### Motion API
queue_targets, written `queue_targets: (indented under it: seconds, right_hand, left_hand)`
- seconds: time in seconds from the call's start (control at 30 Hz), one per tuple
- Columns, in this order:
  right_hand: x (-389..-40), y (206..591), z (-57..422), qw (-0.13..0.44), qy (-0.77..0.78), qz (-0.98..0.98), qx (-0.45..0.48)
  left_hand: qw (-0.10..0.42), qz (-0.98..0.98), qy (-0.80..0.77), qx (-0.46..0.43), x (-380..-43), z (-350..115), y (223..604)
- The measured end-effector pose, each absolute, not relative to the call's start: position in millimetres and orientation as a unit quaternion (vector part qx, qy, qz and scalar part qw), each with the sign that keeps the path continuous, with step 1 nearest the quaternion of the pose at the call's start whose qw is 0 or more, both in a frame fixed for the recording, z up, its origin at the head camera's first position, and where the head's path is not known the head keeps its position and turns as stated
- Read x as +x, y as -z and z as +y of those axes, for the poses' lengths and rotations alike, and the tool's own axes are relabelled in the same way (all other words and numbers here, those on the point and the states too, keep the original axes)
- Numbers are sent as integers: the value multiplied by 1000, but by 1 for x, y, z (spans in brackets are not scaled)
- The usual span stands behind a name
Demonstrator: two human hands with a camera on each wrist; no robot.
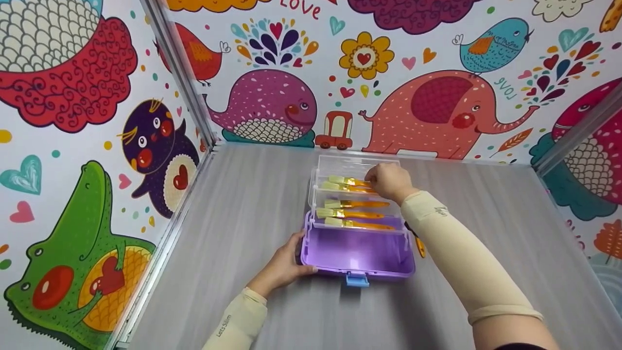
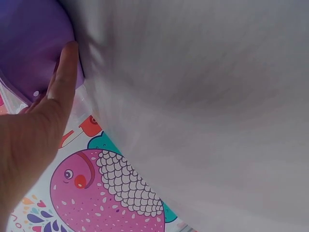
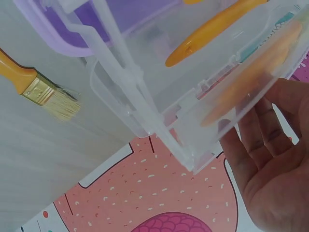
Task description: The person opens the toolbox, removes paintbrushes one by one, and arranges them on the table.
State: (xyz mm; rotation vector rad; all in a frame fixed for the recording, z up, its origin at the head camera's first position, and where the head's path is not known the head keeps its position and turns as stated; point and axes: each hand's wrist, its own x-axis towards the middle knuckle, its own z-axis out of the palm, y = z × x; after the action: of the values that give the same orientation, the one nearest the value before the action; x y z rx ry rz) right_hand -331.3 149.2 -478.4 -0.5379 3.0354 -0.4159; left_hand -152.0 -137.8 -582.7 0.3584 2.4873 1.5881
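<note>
A purple toolbox [image 1: 357, 249] stands with its clear lid [image 1: 340, 163] raised and its tiered clear trays [image 1: 402, 224] spread back. Several paintbrushes [image 1: 359, 214] with orange handles and pale bristles lie across the trays. The left hand [image 1: 287, 265] holds the box's left front corner, thumb along the front; the left wrist view shows it against the purple wall [image 2: 34, 43]. At the top tray, the right hand [image 1: 391, 181] grips the clear edge beside the brush handles. From the right wrist view its fingers [image 3: 241, 150] meet the outer wall of the clear tray [image 3: 212, 145]; the thumb is hidden.
Another paintbrush [image 3: 41, 92] lies on the grey table right of the box, partly behind the right forearm in the head view. A blue latch [image 1: 357, 279] hangs at the box front. Cartoon-printed walls [image 1: 272, 102] enclose the table's back and sides.
</note>
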Motion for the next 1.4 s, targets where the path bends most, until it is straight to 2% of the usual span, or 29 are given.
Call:
queue_targets:
  seconds: [0.13,0.47,0.73,1.4]
  right_hand:
    - [-331,479,150,13,126,976,-177]
    - [-330,478,148,52,132,975,-170]
    - [-329,477,147,52,126,977,-166]
    - [-326,464,155,-20,123,975,-184]
  left_hand:
    - [82,831,-536,127,-153,-138,584]
    - [89,831,-535,121,-151,-137,582]
    - [91,827,-539,127,-152,-138,583]
    - [73,831,-534,136,-152,-137,583]
